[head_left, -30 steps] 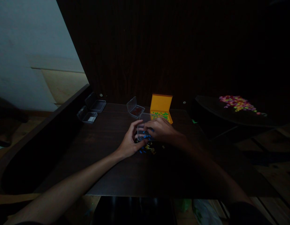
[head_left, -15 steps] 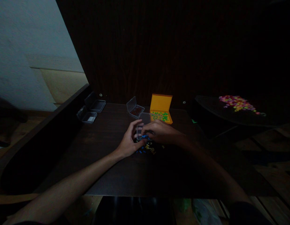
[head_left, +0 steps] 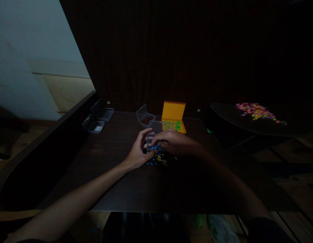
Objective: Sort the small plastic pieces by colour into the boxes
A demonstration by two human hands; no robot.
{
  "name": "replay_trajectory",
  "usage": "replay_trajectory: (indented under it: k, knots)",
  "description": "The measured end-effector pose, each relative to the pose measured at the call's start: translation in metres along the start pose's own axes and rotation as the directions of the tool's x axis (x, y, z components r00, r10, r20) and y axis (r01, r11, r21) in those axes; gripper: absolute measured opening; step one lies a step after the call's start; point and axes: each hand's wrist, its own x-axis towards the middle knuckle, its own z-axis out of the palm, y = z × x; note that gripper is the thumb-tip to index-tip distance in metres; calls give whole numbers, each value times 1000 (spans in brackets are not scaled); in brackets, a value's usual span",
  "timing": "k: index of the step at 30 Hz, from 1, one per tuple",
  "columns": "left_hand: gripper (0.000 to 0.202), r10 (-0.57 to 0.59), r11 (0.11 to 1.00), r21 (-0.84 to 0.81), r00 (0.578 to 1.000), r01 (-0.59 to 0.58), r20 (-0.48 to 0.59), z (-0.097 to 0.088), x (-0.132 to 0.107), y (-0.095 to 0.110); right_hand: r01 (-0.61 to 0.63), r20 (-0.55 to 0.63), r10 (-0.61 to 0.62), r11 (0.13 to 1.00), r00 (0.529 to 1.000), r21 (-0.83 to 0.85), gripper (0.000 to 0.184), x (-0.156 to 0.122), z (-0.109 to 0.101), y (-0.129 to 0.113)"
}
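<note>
My left hand (head_left: 139,150) is wrapped round a clear plastic box (head_left: 149,139) with its hinged lid (head_left: 155,126) standing up at the back. Small blue pieces (head_left: 154,147) lie in the front part of this box. My right hand (head_left: 169,141) reaches over the box from the right, its fingers curled down inside; whatever its fingertips hold is hidden. On the table just in front of the box are scattered yellow pieces (head_left: 161,159) and a few loose blue pieces (head_left: 151,164).
Behind my hands stand an open yellow box (head_left: 173,110) of green pieces and a clear box (head_left: 146,118) of dark reddish pieces. Two open clear boxes (head_left: 106,114) sit at left by the side panel (head_left: 45,148). Colourful beads (head_left: 257,111) lie on a surface at right.
My right hand's fingers have shifted slightly over the box, and more of the blue pieces shows. The box and my left hand have moved slightly left.
</note>
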Motion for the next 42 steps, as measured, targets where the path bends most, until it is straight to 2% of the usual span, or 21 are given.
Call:
replay_trajectory:
  k: [2, 5, 8, 10, 14, 20, 31, 42]
  knots:
    - [74, 7, 1000, -4, 1000, -7, -5, -2, 2, -2, 38, -30, -38, 999, 999, 0, 22, -3, -3, -5]
    - [76, 8, 1000, -2, 999, -8, -36, -7, 6, -6, 45, 81, -40, 997, 996, -55, 17, -8, -2, -14]
    - [75, -2, 1000, 5, 997, 3, -81, -12, 10, -8, -38, 221, 92, 970, 971, -239, 10, -9, 8, -23]
    - [76, -3, 1000, 7, 995, 4, -101, -14, 12, -9, -92, 259, 187, 936, 947, -340, 10, -7, 17, -26]
    - [75, 11, 1000, 14, 993, -10, -118, -17, 15, -11, -106, 325, 239, 920, 915, -378, 8, 0, 30, -24]
    - [75, 18, 1000, 27, 993, -15, -118, -19, 16, -12, -173, 290, 323, 880, 901, -443, 12, 6, 40, -18]
    - [75, 11, 1000, 24, 992, -8, -124, -20, 16, -11, -202, 272, 351, 868, 896, -454, 23, 5, 40, -17]
    - [73, -6, 1000, -20, 990, 4, -140, -21, 17, -10, -184, 281, 336, 872, 899, -453, 18, 7, 42, -12]
